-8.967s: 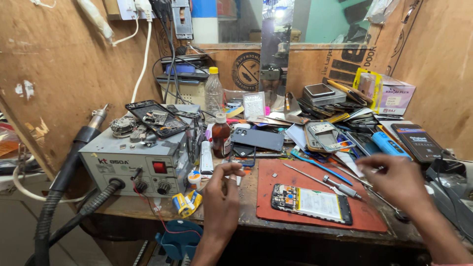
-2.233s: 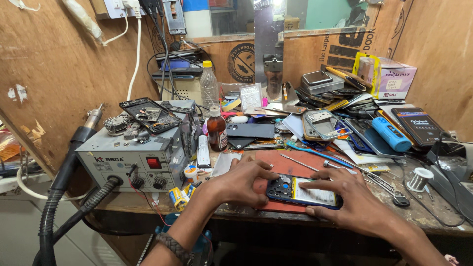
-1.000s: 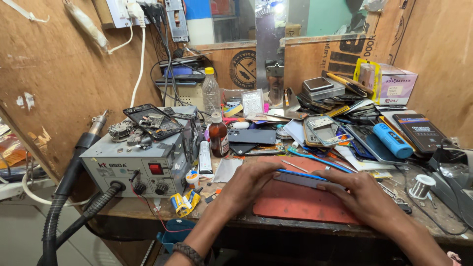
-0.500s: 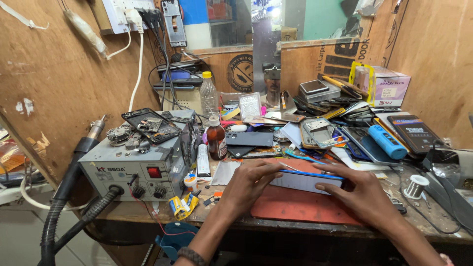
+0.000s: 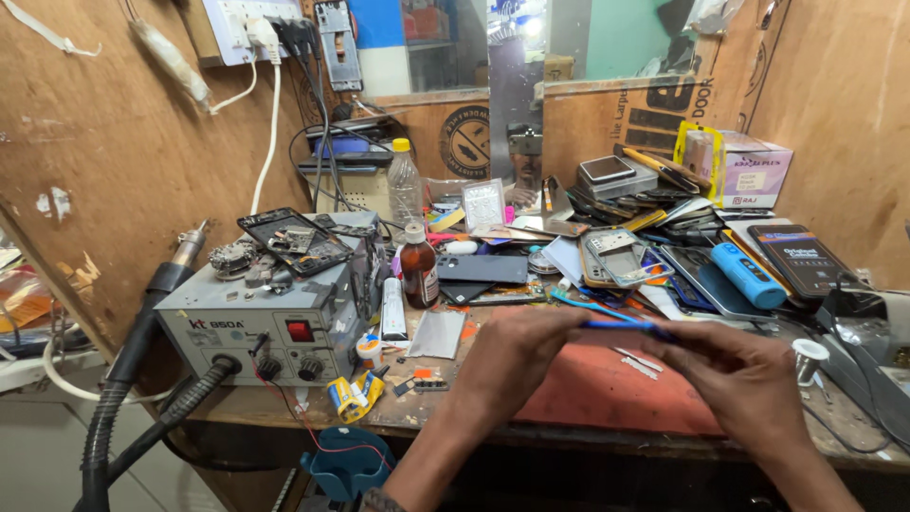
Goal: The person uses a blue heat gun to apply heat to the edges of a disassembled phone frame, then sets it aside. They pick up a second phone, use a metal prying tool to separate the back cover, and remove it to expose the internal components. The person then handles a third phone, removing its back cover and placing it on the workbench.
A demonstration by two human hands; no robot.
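Bare red mat (image 5: 607,393) amid crowding clutter.

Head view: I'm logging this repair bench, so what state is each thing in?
Phone: lifted edge-on over the red mat.
Left hand: gripping phone's left end.
Right hand: gripping its right end.
Brown bottle: upright, capped.
Clear bottle: upright, yellow cap on.
Rework station: hoses attached.
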